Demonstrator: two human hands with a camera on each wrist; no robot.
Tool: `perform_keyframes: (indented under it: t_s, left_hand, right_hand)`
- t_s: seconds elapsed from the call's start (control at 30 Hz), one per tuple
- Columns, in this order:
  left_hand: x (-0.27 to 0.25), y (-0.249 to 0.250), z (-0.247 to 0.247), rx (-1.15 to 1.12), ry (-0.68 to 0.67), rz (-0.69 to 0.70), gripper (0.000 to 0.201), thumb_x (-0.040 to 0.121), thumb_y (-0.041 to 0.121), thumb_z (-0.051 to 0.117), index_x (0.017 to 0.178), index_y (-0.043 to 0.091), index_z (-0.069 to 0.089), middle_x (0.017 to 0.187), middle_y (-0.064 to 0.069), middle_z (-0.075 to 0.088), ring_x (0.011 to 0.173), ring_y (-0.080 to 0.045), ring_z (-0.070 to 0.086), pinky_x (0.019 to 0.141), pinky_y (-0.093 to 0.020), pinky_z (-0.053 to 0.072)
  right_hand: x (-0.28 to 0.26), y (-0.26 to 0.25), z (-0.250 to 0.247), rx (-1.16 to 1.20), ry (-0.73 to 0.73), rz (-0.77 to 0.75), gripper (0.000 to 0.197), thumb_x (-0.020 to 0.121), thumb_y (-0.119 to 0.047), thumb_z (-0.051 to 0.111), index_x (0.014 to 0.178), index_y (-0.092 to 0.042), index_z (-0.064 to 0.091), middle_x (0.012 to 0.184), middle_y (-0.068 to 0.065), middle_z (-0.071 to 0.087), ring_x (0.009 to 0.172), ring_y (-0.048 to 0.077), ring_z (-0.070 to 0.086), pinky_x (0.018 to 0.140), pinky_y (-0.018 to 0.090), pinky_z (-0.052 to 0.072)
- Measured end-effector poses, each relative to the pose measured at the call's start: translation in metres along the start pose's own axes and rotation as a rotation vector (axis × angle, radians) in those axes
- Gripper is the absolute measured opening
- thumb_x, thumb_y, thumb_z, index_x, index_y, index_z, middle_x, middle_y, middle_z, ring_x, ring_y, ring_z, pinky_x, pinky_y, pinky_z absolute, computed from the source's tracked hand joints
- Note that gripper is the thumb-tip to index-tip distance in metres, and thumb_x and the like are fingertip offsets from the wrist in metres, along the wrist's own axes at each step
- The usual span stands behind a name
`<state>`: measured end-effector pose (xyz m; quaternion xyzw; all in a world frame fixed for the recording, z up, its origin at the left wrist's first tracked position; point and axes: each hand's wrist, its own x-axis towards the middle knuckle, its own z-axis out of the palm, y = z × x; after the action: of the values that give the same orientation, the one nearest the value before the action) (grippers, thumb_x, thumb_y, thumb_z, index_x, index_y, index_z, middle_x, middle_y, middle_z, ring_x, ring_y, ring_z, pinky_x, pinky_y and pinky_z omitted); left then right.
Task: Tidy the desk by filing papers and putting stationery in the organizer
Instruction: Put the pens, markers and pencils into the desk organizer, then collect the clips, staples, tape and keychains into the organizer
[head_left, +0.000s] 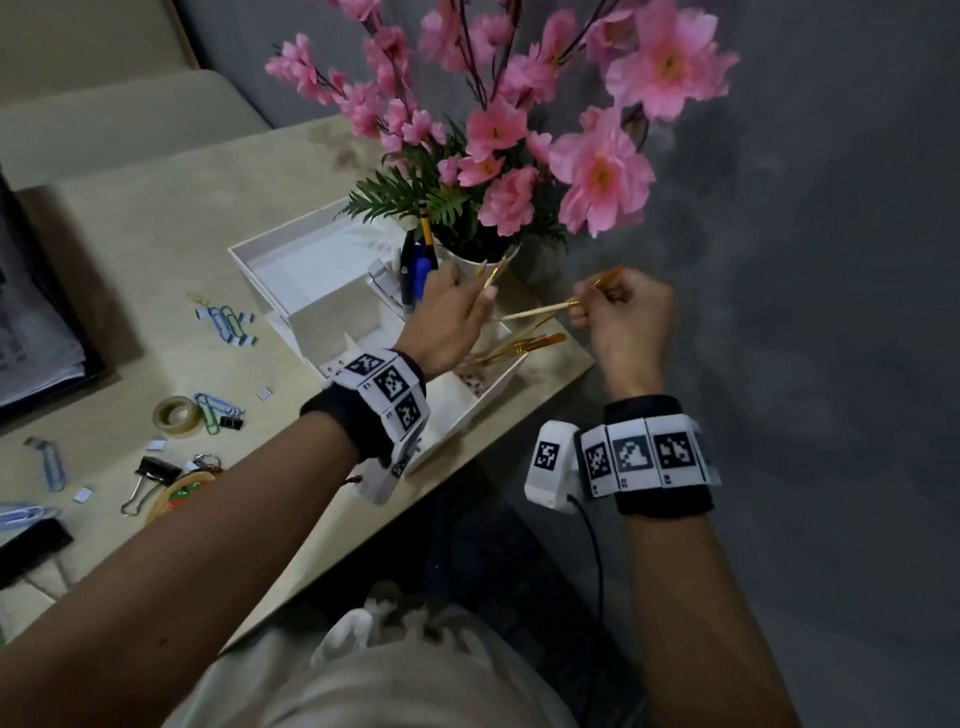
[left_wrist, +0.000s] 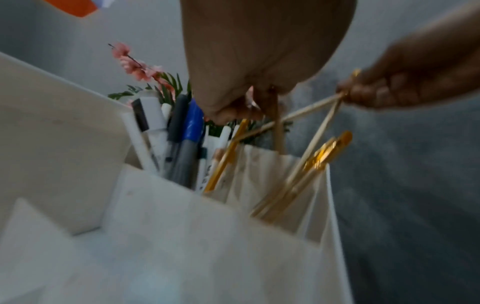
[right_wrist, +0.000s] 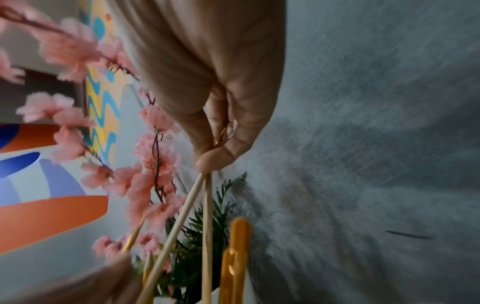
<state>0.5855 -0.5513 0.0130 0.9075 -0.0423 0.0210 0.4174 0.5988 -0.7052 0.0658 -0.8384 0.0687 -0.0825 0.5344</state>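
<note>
Nearest me, my right hand (head_left: 621, 312) hangs just past the worktop's (head_left: 156, 228) edge, thumb and fingers pinching two thin brushes (right_wrist: 182, 222) by their gold ends. Their pale wooden shafts splay apart and run down and left from my grip toward the organizer (head_left: 311, 291), so the long axes already point roughly at the slot I judge they belong in.

That slot, at the organizer's right corner, already holds a bundle of gold-ferruled brushes (left_wrist: 306, 179) leaning toward my right hand.

Further in, my left hand (head_left: 447, 317) sits over the organizer, fingers curled round one more brush (head_left: 496, 270) whose tip angles up toward the flowers (head_left: 519, 156). The left hand is nearer the pens (left_wrist: 182, 144); the right is nearer the brush slot.

I think the right hand's shafts need tipping closer to upright before they drop in.
</note>
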Motion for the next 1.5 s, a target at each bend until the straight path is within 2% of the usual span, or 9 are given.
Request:
perform_keyframes:
  t_s: [0.2, 0.33, 0.57, 0.67, 0.77, 0.9, 1.1, 1.3, 1.5]
  left_hand:
    - [0.006, 0.001, -0.009, -0.068, 0.113, 0.066, 0.033, 0.097, 0.018, 0.040, 0.096, -0.001, 0.068, 0.089, -0.007, 0.045, 0.090, -0.026, 0.049, 0.077, -0.028, 0.034]
    - [0.003, -0.006, -0.006, 0.085, 0.044, 0.045, 0.026, 0.095, 0.008, 0.044, 0.099, -0.004, 0.067, 0.100, -0.017, 0.050, 0.095, -0.026, 0.050, 0.075, -0.020, 0.031]
    - [-0.009, -0.011, 0.008, 0.369, -0.184, -0.002, 0.025, 0.092, 0.005, 0.045, 0.115, -0.002, 0.051, 0.123, -0.020, 0.050, 0.110, -0.036, 0.054, 0.087, -0.044, 0.046]
    - [-0.012, -0.009, 0.007, 0.353, -0.138, -0.025, 0.030, 0.089, -0.001, 0.044, 0.119, -0.001, 0.045, 0.127, -0.019, 0.046, 0.108, -0.037, 0.054, 0.083, -0.046, 0.045]
    - [-0.016, -0.013, 0.005, 0.284, -0.103, -0.025, 0.034, 0.088, -0.001, 0.046, 0.121, -0.002, 0.043, 0.122, -0.021, 0.052, 0.106, -0.039, 0.055, 0.083, -0.044, 0.044]
    - [-0.020, -0.016, 0.008, 0.233, -0.178, -0.027, 0.041, 0.089, -0.001, 0.044, 0.130, -0.001, 0.039, 0.120, -0.022, 0.059, 0.110, -0.037, 0.056, 0.088, -0.038, 0.043]
    - [-0.029, -0.020, 0.001, 0.161, -0.181, -0.062, 0.065, 0.087, -0.002, 0.047, 0.146, 0.006, 0.020, 0.135, -0.026, 0.047, 0.113, -0.041, 0.055, 0.093, -0.043, 0.046]
    - [-0.076, -0.050, -0.045, 0.081, 0.021, -0.169, 0.031, 0.096, 0.013, 0.046, 0.125, 0.004, 0.052, 0.121, -0.015, 0.061, 0.107, -0.029, 0.059, 0.089, -0.032, 0.045]
    - [-0.176, -0.121, -0.116, 0.019, 0.262, -0.540, 0.022, 0.093, 0.012, 0.049, 0.104, 0.004, 0.065, 0.098, -0.018, 0.070, 0.092, -0.029, 0.066, 0.083, -0.032, 0.049]
  right_hand:
    - [-0.009, 0.004, 0.012, -0.163, -0.054, -0.061, 0.031, 0.082, -0.002, 0.064, 0.062, -0.024, 0.055, 0.074, 0.000, 0.064, 0.076, 0.021, 0.065, 0.076, 0.033, 0.056]
    - [-0.016, 0.010, 0.014, -0.332, -0.105, -0.103, 0.010, 0.081, -0.002, 0.063, 0.075, -0.010, 0.067, 0.077, 0.000, 0.065, 0.080, 0.015, 0.061, 0.075, 0.025, 0.050]
    - [-0.022, 0.008, 0.014, -0.502, -0.191, -0.116, 0.015, 0.085, 0.000, 0.057, 0.079, -0.006, 0.070, 0.076, 0.000, 0.059, 0.061, -0.004, 0.037, 0.055, -0.009, 0.030]
    - [-0.022, -0.005, 0.006, -0.516, -0.151, -0.158, 0.016, 0.082, 0.002, 0.059, 0.079, -0.007, 0.071, 0.077, 0.004, 0.063, 0.066, 0.003, 0.048, 0.061, 0.002, 0.038]
    - [-0.022, -0.022, -0.007, -0.537, -0.144, -0.183, 0.018, 0.078, 0.003, 0.060, 0.079, -0.009, 0.073, 0.075, 0.004, 0.065, 0.068, 0.011, 0.053, 0.062, -0.006, 0.032]
    - [-0.017, -0.012, 0.012, -0.576, -0.224, -0.212, 0.019, 0.080, 0.005, 0.055, 0.083, -0.003, 0.073, 0.089, 0.015, 0.071, 0.092, 0.023, 0.057, 0.062, 0.012, 0.031]
    - [-0.030, 0.017, 0.034, -0.614, -0.260, -0.271, 0.017, 0.087, -0.002, 0.055, 0.096, 0.002, 0.069, 0.106, 0.017, 0.066, 0.104, 0.031, 0.057, 0.085, 0.026, 0.039]
    - [-0.068, -0.023, 0.078, -0.374, -0.002, -0.545, 0.022, 0.083, -0.004, 0.049, 0.096, -0.003, 0.068, 0.105, 0.018, 0.063, 0.102, 0.034, 0.053, 0.087, 0.031, 0.034]
    - [-0.141, -0.056, 0.173, -0.256, -0.556, -0.695, 0.019, 0.085, -0.002, 0.051, 0.096, -0.003, 0.066, 0.099, 0.014, 0.064, 0.096, 0.029, 0.057, 0.084, 0.022, 0.034]
